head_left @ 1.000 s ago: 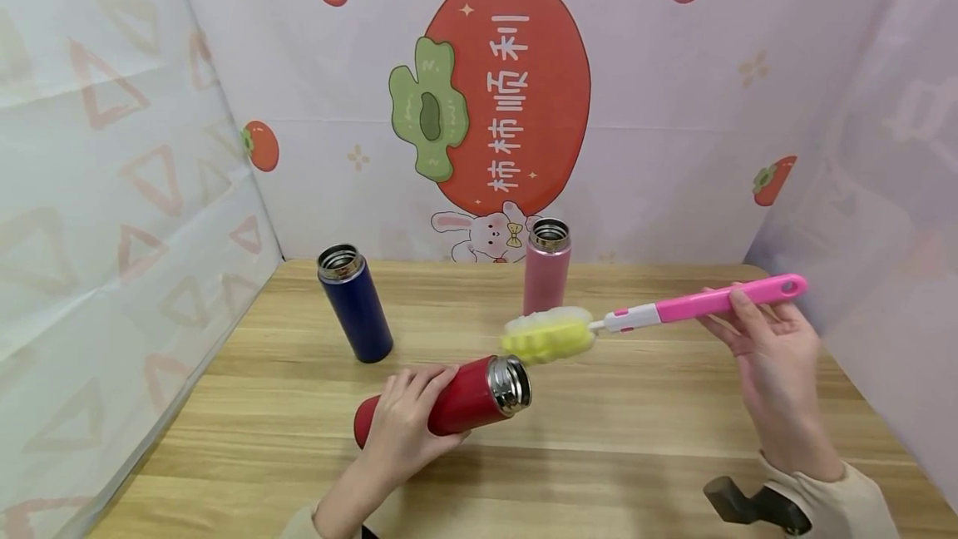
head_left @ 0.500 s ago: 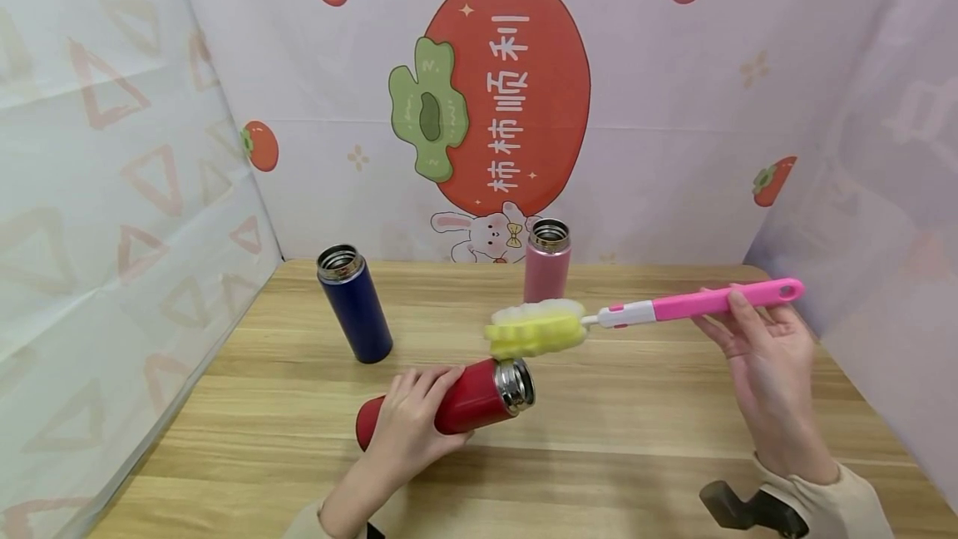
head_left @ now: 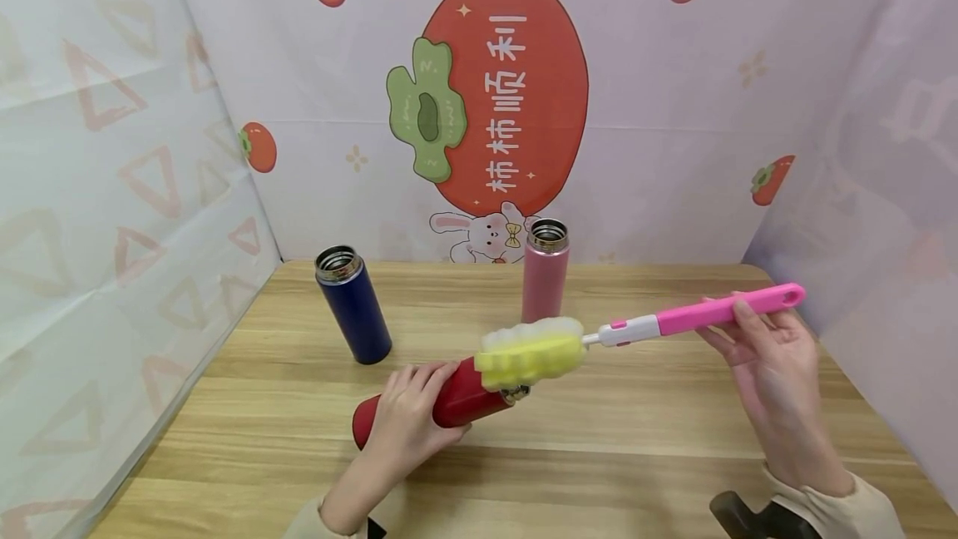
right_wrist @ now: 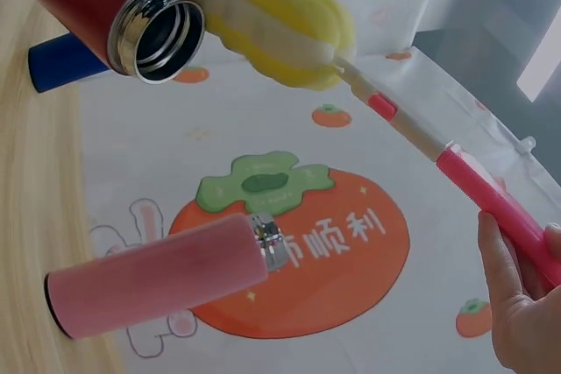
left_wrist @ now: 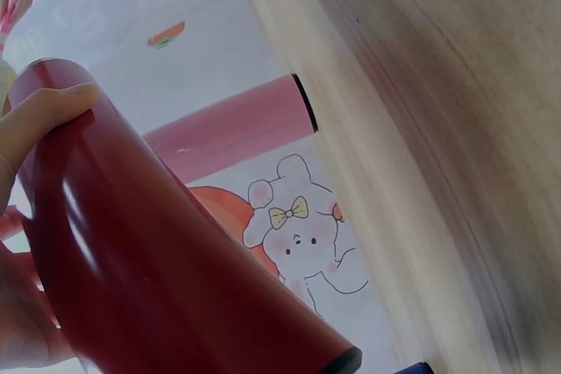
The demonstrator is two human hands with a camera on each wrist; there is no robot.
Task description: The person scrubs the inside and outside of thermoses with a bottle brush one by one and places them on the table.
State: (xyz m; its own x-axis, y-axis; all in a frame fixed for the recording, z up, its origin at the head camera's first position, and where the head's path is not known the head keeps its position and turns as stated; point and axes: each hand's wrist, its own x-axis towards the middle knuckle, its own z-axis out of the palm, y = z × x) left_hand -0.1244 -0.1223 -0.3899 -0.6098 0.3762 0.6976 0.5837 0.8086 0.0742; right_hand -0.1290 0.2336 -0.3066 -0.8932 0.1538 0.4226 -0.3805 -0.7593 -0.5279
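A red cylindrical metal flask [head_left: 449, 402] with an open steel mouth is held tilted above the wooden tabletop [head_left: 599, 439], near the centre, by the left hand [head_left: 407, 427], whose fingers are curled round its body; the base points near-left, the mouth far-right. A bottle brush with a yellow-and-white sponge head [head_left: 530, 352] and a pink-and-white plastic handle [head_left: 718, 312] is gripped at the far end of the handle by the right hand [head_left: 774, 373], thumb on top and fingers wrapped below. The sponge head is seen right at the flask's mouth, covering it in the head view; in the right wrist view the sponge head [right_wrist: 276, 24] lies just beside the steel rim [right_wrist: 158, 31], not inside, and whether they touch cannot be told. A dark blue cylindrical flask [head_left: 352, 304], lid off, is stood upright at the far left of the tabletop. A pale pink cylindrical flask [head_left: 545, 277], also open, is stood upright at the far centre, behind the sponge. A backdrop printed with a large red persimmon [head_left: 494, 90] and a rabbit is hung behind the tabletop.
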